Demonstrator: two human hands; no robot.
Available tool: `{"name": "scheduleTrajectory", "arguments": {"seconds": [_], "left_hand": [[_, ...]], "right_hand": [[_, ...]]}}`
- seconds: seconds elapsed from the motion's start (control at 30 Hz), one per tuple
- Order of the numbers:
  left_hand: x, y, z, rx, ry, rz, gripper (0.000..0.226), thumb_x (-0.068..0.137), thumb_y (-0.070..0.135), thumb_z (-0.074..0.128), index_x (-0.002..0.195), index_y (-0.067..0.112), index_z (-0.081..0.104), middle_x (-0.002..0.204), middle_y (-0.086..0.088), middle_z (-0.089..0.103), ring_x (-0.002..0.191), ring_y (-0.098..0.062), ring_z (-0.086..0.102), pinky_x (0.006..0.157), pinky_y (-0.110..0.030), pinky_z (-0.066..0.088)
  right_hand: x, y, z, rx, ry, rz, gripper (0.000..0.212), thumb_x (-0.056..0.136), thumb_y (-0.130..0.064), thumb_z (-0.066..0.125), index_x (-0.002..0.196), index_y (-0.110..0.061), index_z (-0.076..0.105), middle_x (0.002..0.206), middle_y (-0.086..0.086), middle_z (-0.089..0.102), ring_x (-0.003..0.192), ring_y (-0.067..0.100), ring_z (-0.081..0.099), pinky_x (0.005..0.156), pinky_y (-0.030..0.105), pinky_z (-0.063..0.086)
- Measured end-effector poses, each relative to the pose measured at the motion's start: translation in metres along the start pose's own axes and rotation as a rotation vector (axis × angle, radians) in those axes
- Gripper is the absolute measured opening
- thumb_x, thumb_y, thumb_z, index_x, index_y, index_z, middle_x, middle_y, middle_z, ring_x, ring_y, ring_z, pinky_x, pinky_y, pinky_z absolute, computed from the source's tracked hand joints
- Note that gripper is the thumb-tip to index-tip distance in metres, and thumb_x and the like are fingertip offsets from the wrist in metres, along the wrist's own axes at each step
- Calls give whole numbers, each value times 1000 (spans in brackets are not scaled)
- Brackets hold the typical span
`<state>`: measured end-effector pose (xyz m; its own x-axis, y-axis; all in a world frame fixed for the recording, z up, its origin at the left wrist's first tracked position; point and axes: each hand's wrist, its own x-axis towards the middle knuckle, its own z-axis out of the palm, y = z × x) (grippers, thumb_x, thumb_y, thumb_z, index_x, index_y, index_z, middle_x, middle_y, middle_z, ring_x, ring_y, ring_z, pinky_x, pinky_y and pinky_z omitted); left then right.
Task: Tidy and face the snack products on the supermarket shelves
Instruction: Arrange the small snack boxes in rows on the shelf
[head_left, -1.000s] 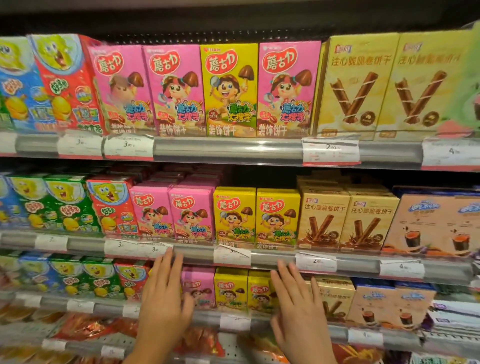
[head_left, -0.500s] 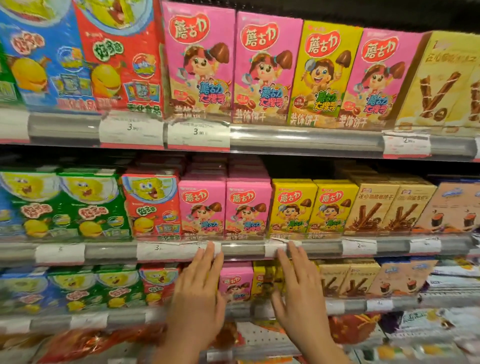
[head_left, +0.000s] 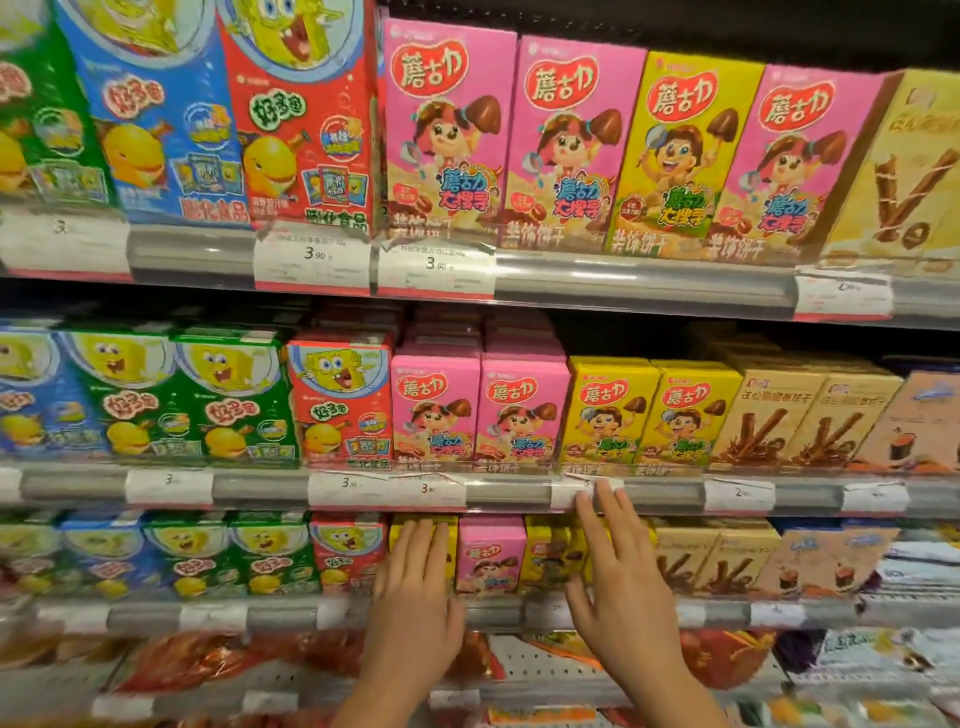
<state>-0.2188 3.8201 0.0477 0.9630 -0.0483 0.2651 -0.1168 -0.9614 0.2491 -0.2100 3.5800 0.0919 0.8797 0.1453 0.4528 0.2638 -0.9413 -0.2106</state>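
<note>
The pink boxes (head_left: 447, 140) and yellow box (head_left: 680, 150) on the top shelf read "蘑古力". The red box (head_left: 301, 119) reads "好多鱼". Beneath them, one price tag (head_left: 313, 258) reads "3.90" and the next price tag (head_left: 435, 267) "3.80".

snack boxes (head_left: 519, 415) in rows on three shelves (head_left: 649, 283), bagged snacks (head_left: 197, 660) below

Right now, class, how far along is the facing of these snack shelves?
Done: the middle shelf's pink boxes and yellow boxes stand flush, fronts out. In hand: left hand and right hand reach flat toward the lower shelf's pink box. Left: the yellow boxes beside it look crooked.
</note>
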Motion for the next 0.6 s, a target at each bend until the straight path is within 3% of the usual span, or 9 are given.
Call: {"name": "scheduleTrajectory", "arguments": {"seconds": [0.17, 0.4, 0.5, 0.6], "left_hand": [[11, 0, 6, 108, -84, -21, 88, 54, 33, 86, 134, 3, 64, 132, -18, 66, 122, -38, 64, 95, -55, 55], [-2, 7, -2, 124, -111, -52, 79, 42, 24, 90, 118, 11, 73, 137, -15, 64, 124, -36, 63, 87, -53, 60], [-7, 4, -1, 154, -96, -38, 80, 40, 21, 92, 117, 12, 71, 134, -12, 65, 122, -34, 64, 87, -52, 59], [-5, 1, -6, 162, -76, -24, 94, 29, 12, 95, 120, 16, 69, 121, -8, 68, 110, -33, 66, 77, -49, 58]], "right_hand": [[-1, 3, -4, 29, -9, -13, 91, 83, -26, 64, 162, -25, 20, 172, -4, 7, 158, 22, 7, 99, 37, 54], [0, 8, -2, 53, 6, -46, 90, 83, -26, 62, 163, -24, 20, 172, -4, 5, 158, 22, 5, 88, 31, 60], [-1, 7, 1, 53, -5, -59, 86, 85, -26, 60, 163, -22, 21, 172, -1, 7, 158, 24, 6, 93, 35, 58], [-3, 8, 2, 46, 10, -47, 84, 87, -30, 53, 163, -24, 17, 172, -3, 3, 159, 23, 3, 94, 33, 57]]}}
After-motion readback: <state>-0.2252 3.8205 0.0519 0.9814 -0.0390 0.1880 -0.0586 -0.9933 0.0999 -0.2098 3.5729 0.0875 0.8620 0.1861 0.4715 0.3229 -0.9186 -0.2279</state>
